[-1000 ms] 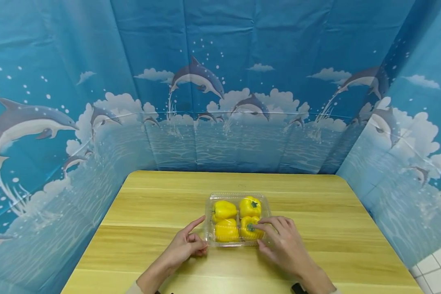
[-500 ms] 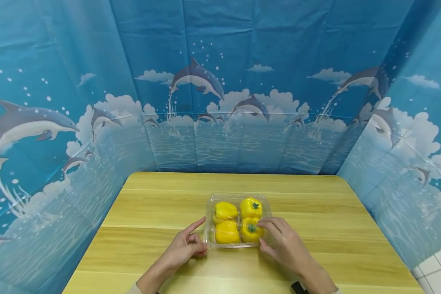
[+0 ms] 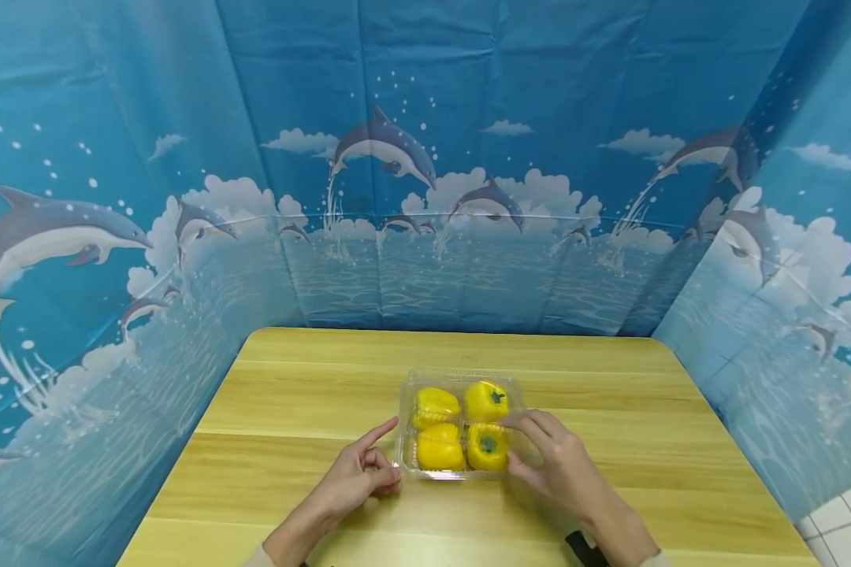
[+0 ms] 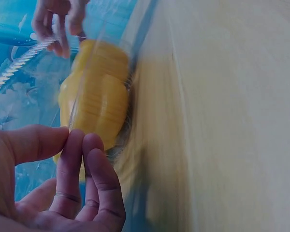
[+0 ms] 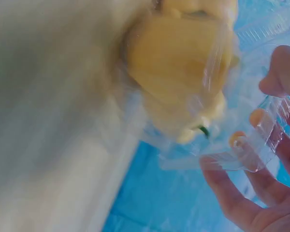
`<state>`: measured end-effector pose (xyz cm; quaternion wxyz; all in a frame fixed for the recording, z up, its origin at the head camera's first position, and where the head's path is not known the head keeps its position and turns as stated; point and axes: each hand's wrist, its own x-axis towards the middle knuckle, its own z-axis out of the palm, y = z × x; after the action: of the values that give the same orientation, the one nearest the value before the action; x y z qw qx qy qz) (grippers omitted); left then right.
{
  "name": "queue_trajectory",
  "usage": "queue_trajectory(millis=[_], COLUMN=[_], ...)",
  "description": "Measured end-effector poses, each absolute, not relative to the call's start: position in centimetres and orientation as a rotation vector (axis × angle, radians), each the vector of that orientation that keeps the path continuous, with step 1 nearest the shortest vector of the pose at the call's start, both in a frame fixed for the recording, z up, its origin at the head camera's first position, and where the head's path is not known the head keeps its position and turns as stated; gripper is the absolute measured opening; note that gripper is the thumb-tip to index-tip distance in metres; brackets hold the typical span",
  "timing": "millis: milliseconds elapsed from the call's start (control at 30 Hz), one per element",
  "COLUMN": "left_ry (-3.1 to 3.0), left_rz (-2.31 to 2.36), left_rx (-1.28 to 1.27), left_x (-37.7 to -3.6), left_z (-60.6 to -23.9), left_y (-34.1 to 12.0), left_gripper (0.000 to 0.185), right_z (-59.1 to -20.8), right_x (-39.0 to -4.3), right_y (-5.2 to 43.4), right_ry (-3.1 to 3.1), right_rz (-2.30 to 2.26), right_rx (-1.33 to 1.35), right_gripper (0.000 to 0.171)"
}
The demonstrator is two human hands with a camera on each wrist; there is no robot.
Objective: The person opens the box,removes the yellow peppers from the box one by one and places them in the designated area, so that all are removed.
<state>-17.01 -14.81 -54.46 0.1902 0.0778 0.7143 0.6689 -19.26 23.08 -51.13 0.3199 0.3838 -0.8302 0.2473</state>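
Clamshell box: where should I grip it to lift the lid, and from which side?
Probably the thin lid flange on the box's right edge, approached from the right: the right hand already pinches there, the left hand steadies the opposite edge, and four peppers fill the middle.

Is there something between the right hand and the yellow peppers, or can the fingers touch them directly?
The clear plastic box stands between them. The right hand holds its right edge, and in the right wrist view the fingertips press on transparent plastic, with the yellow peppers behind it.
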Motion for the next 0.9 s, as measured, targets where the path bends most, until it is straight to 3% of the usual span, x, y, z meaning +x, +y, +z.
queue_trajectory(millis=[267,900], left_ry=[2.045,2.034], left_rz=[1.872,1.863], left_rx=[0.194,0.160], left_x=[-17.0,-16.3], left_z=[-54.3,-54.5], left_y=[-15.0,-14.5], left_gripper=[0.091,0.095], right_z=[-48.8,-48.6], right_x=[-19.9,-20.7], right_y=[24.0,23.2], right_ry=[-2.216,-2.183], right_rz=[0.761,0.918], right_rx=[0.994,0.721], right_gripper=[0.065,0.069])
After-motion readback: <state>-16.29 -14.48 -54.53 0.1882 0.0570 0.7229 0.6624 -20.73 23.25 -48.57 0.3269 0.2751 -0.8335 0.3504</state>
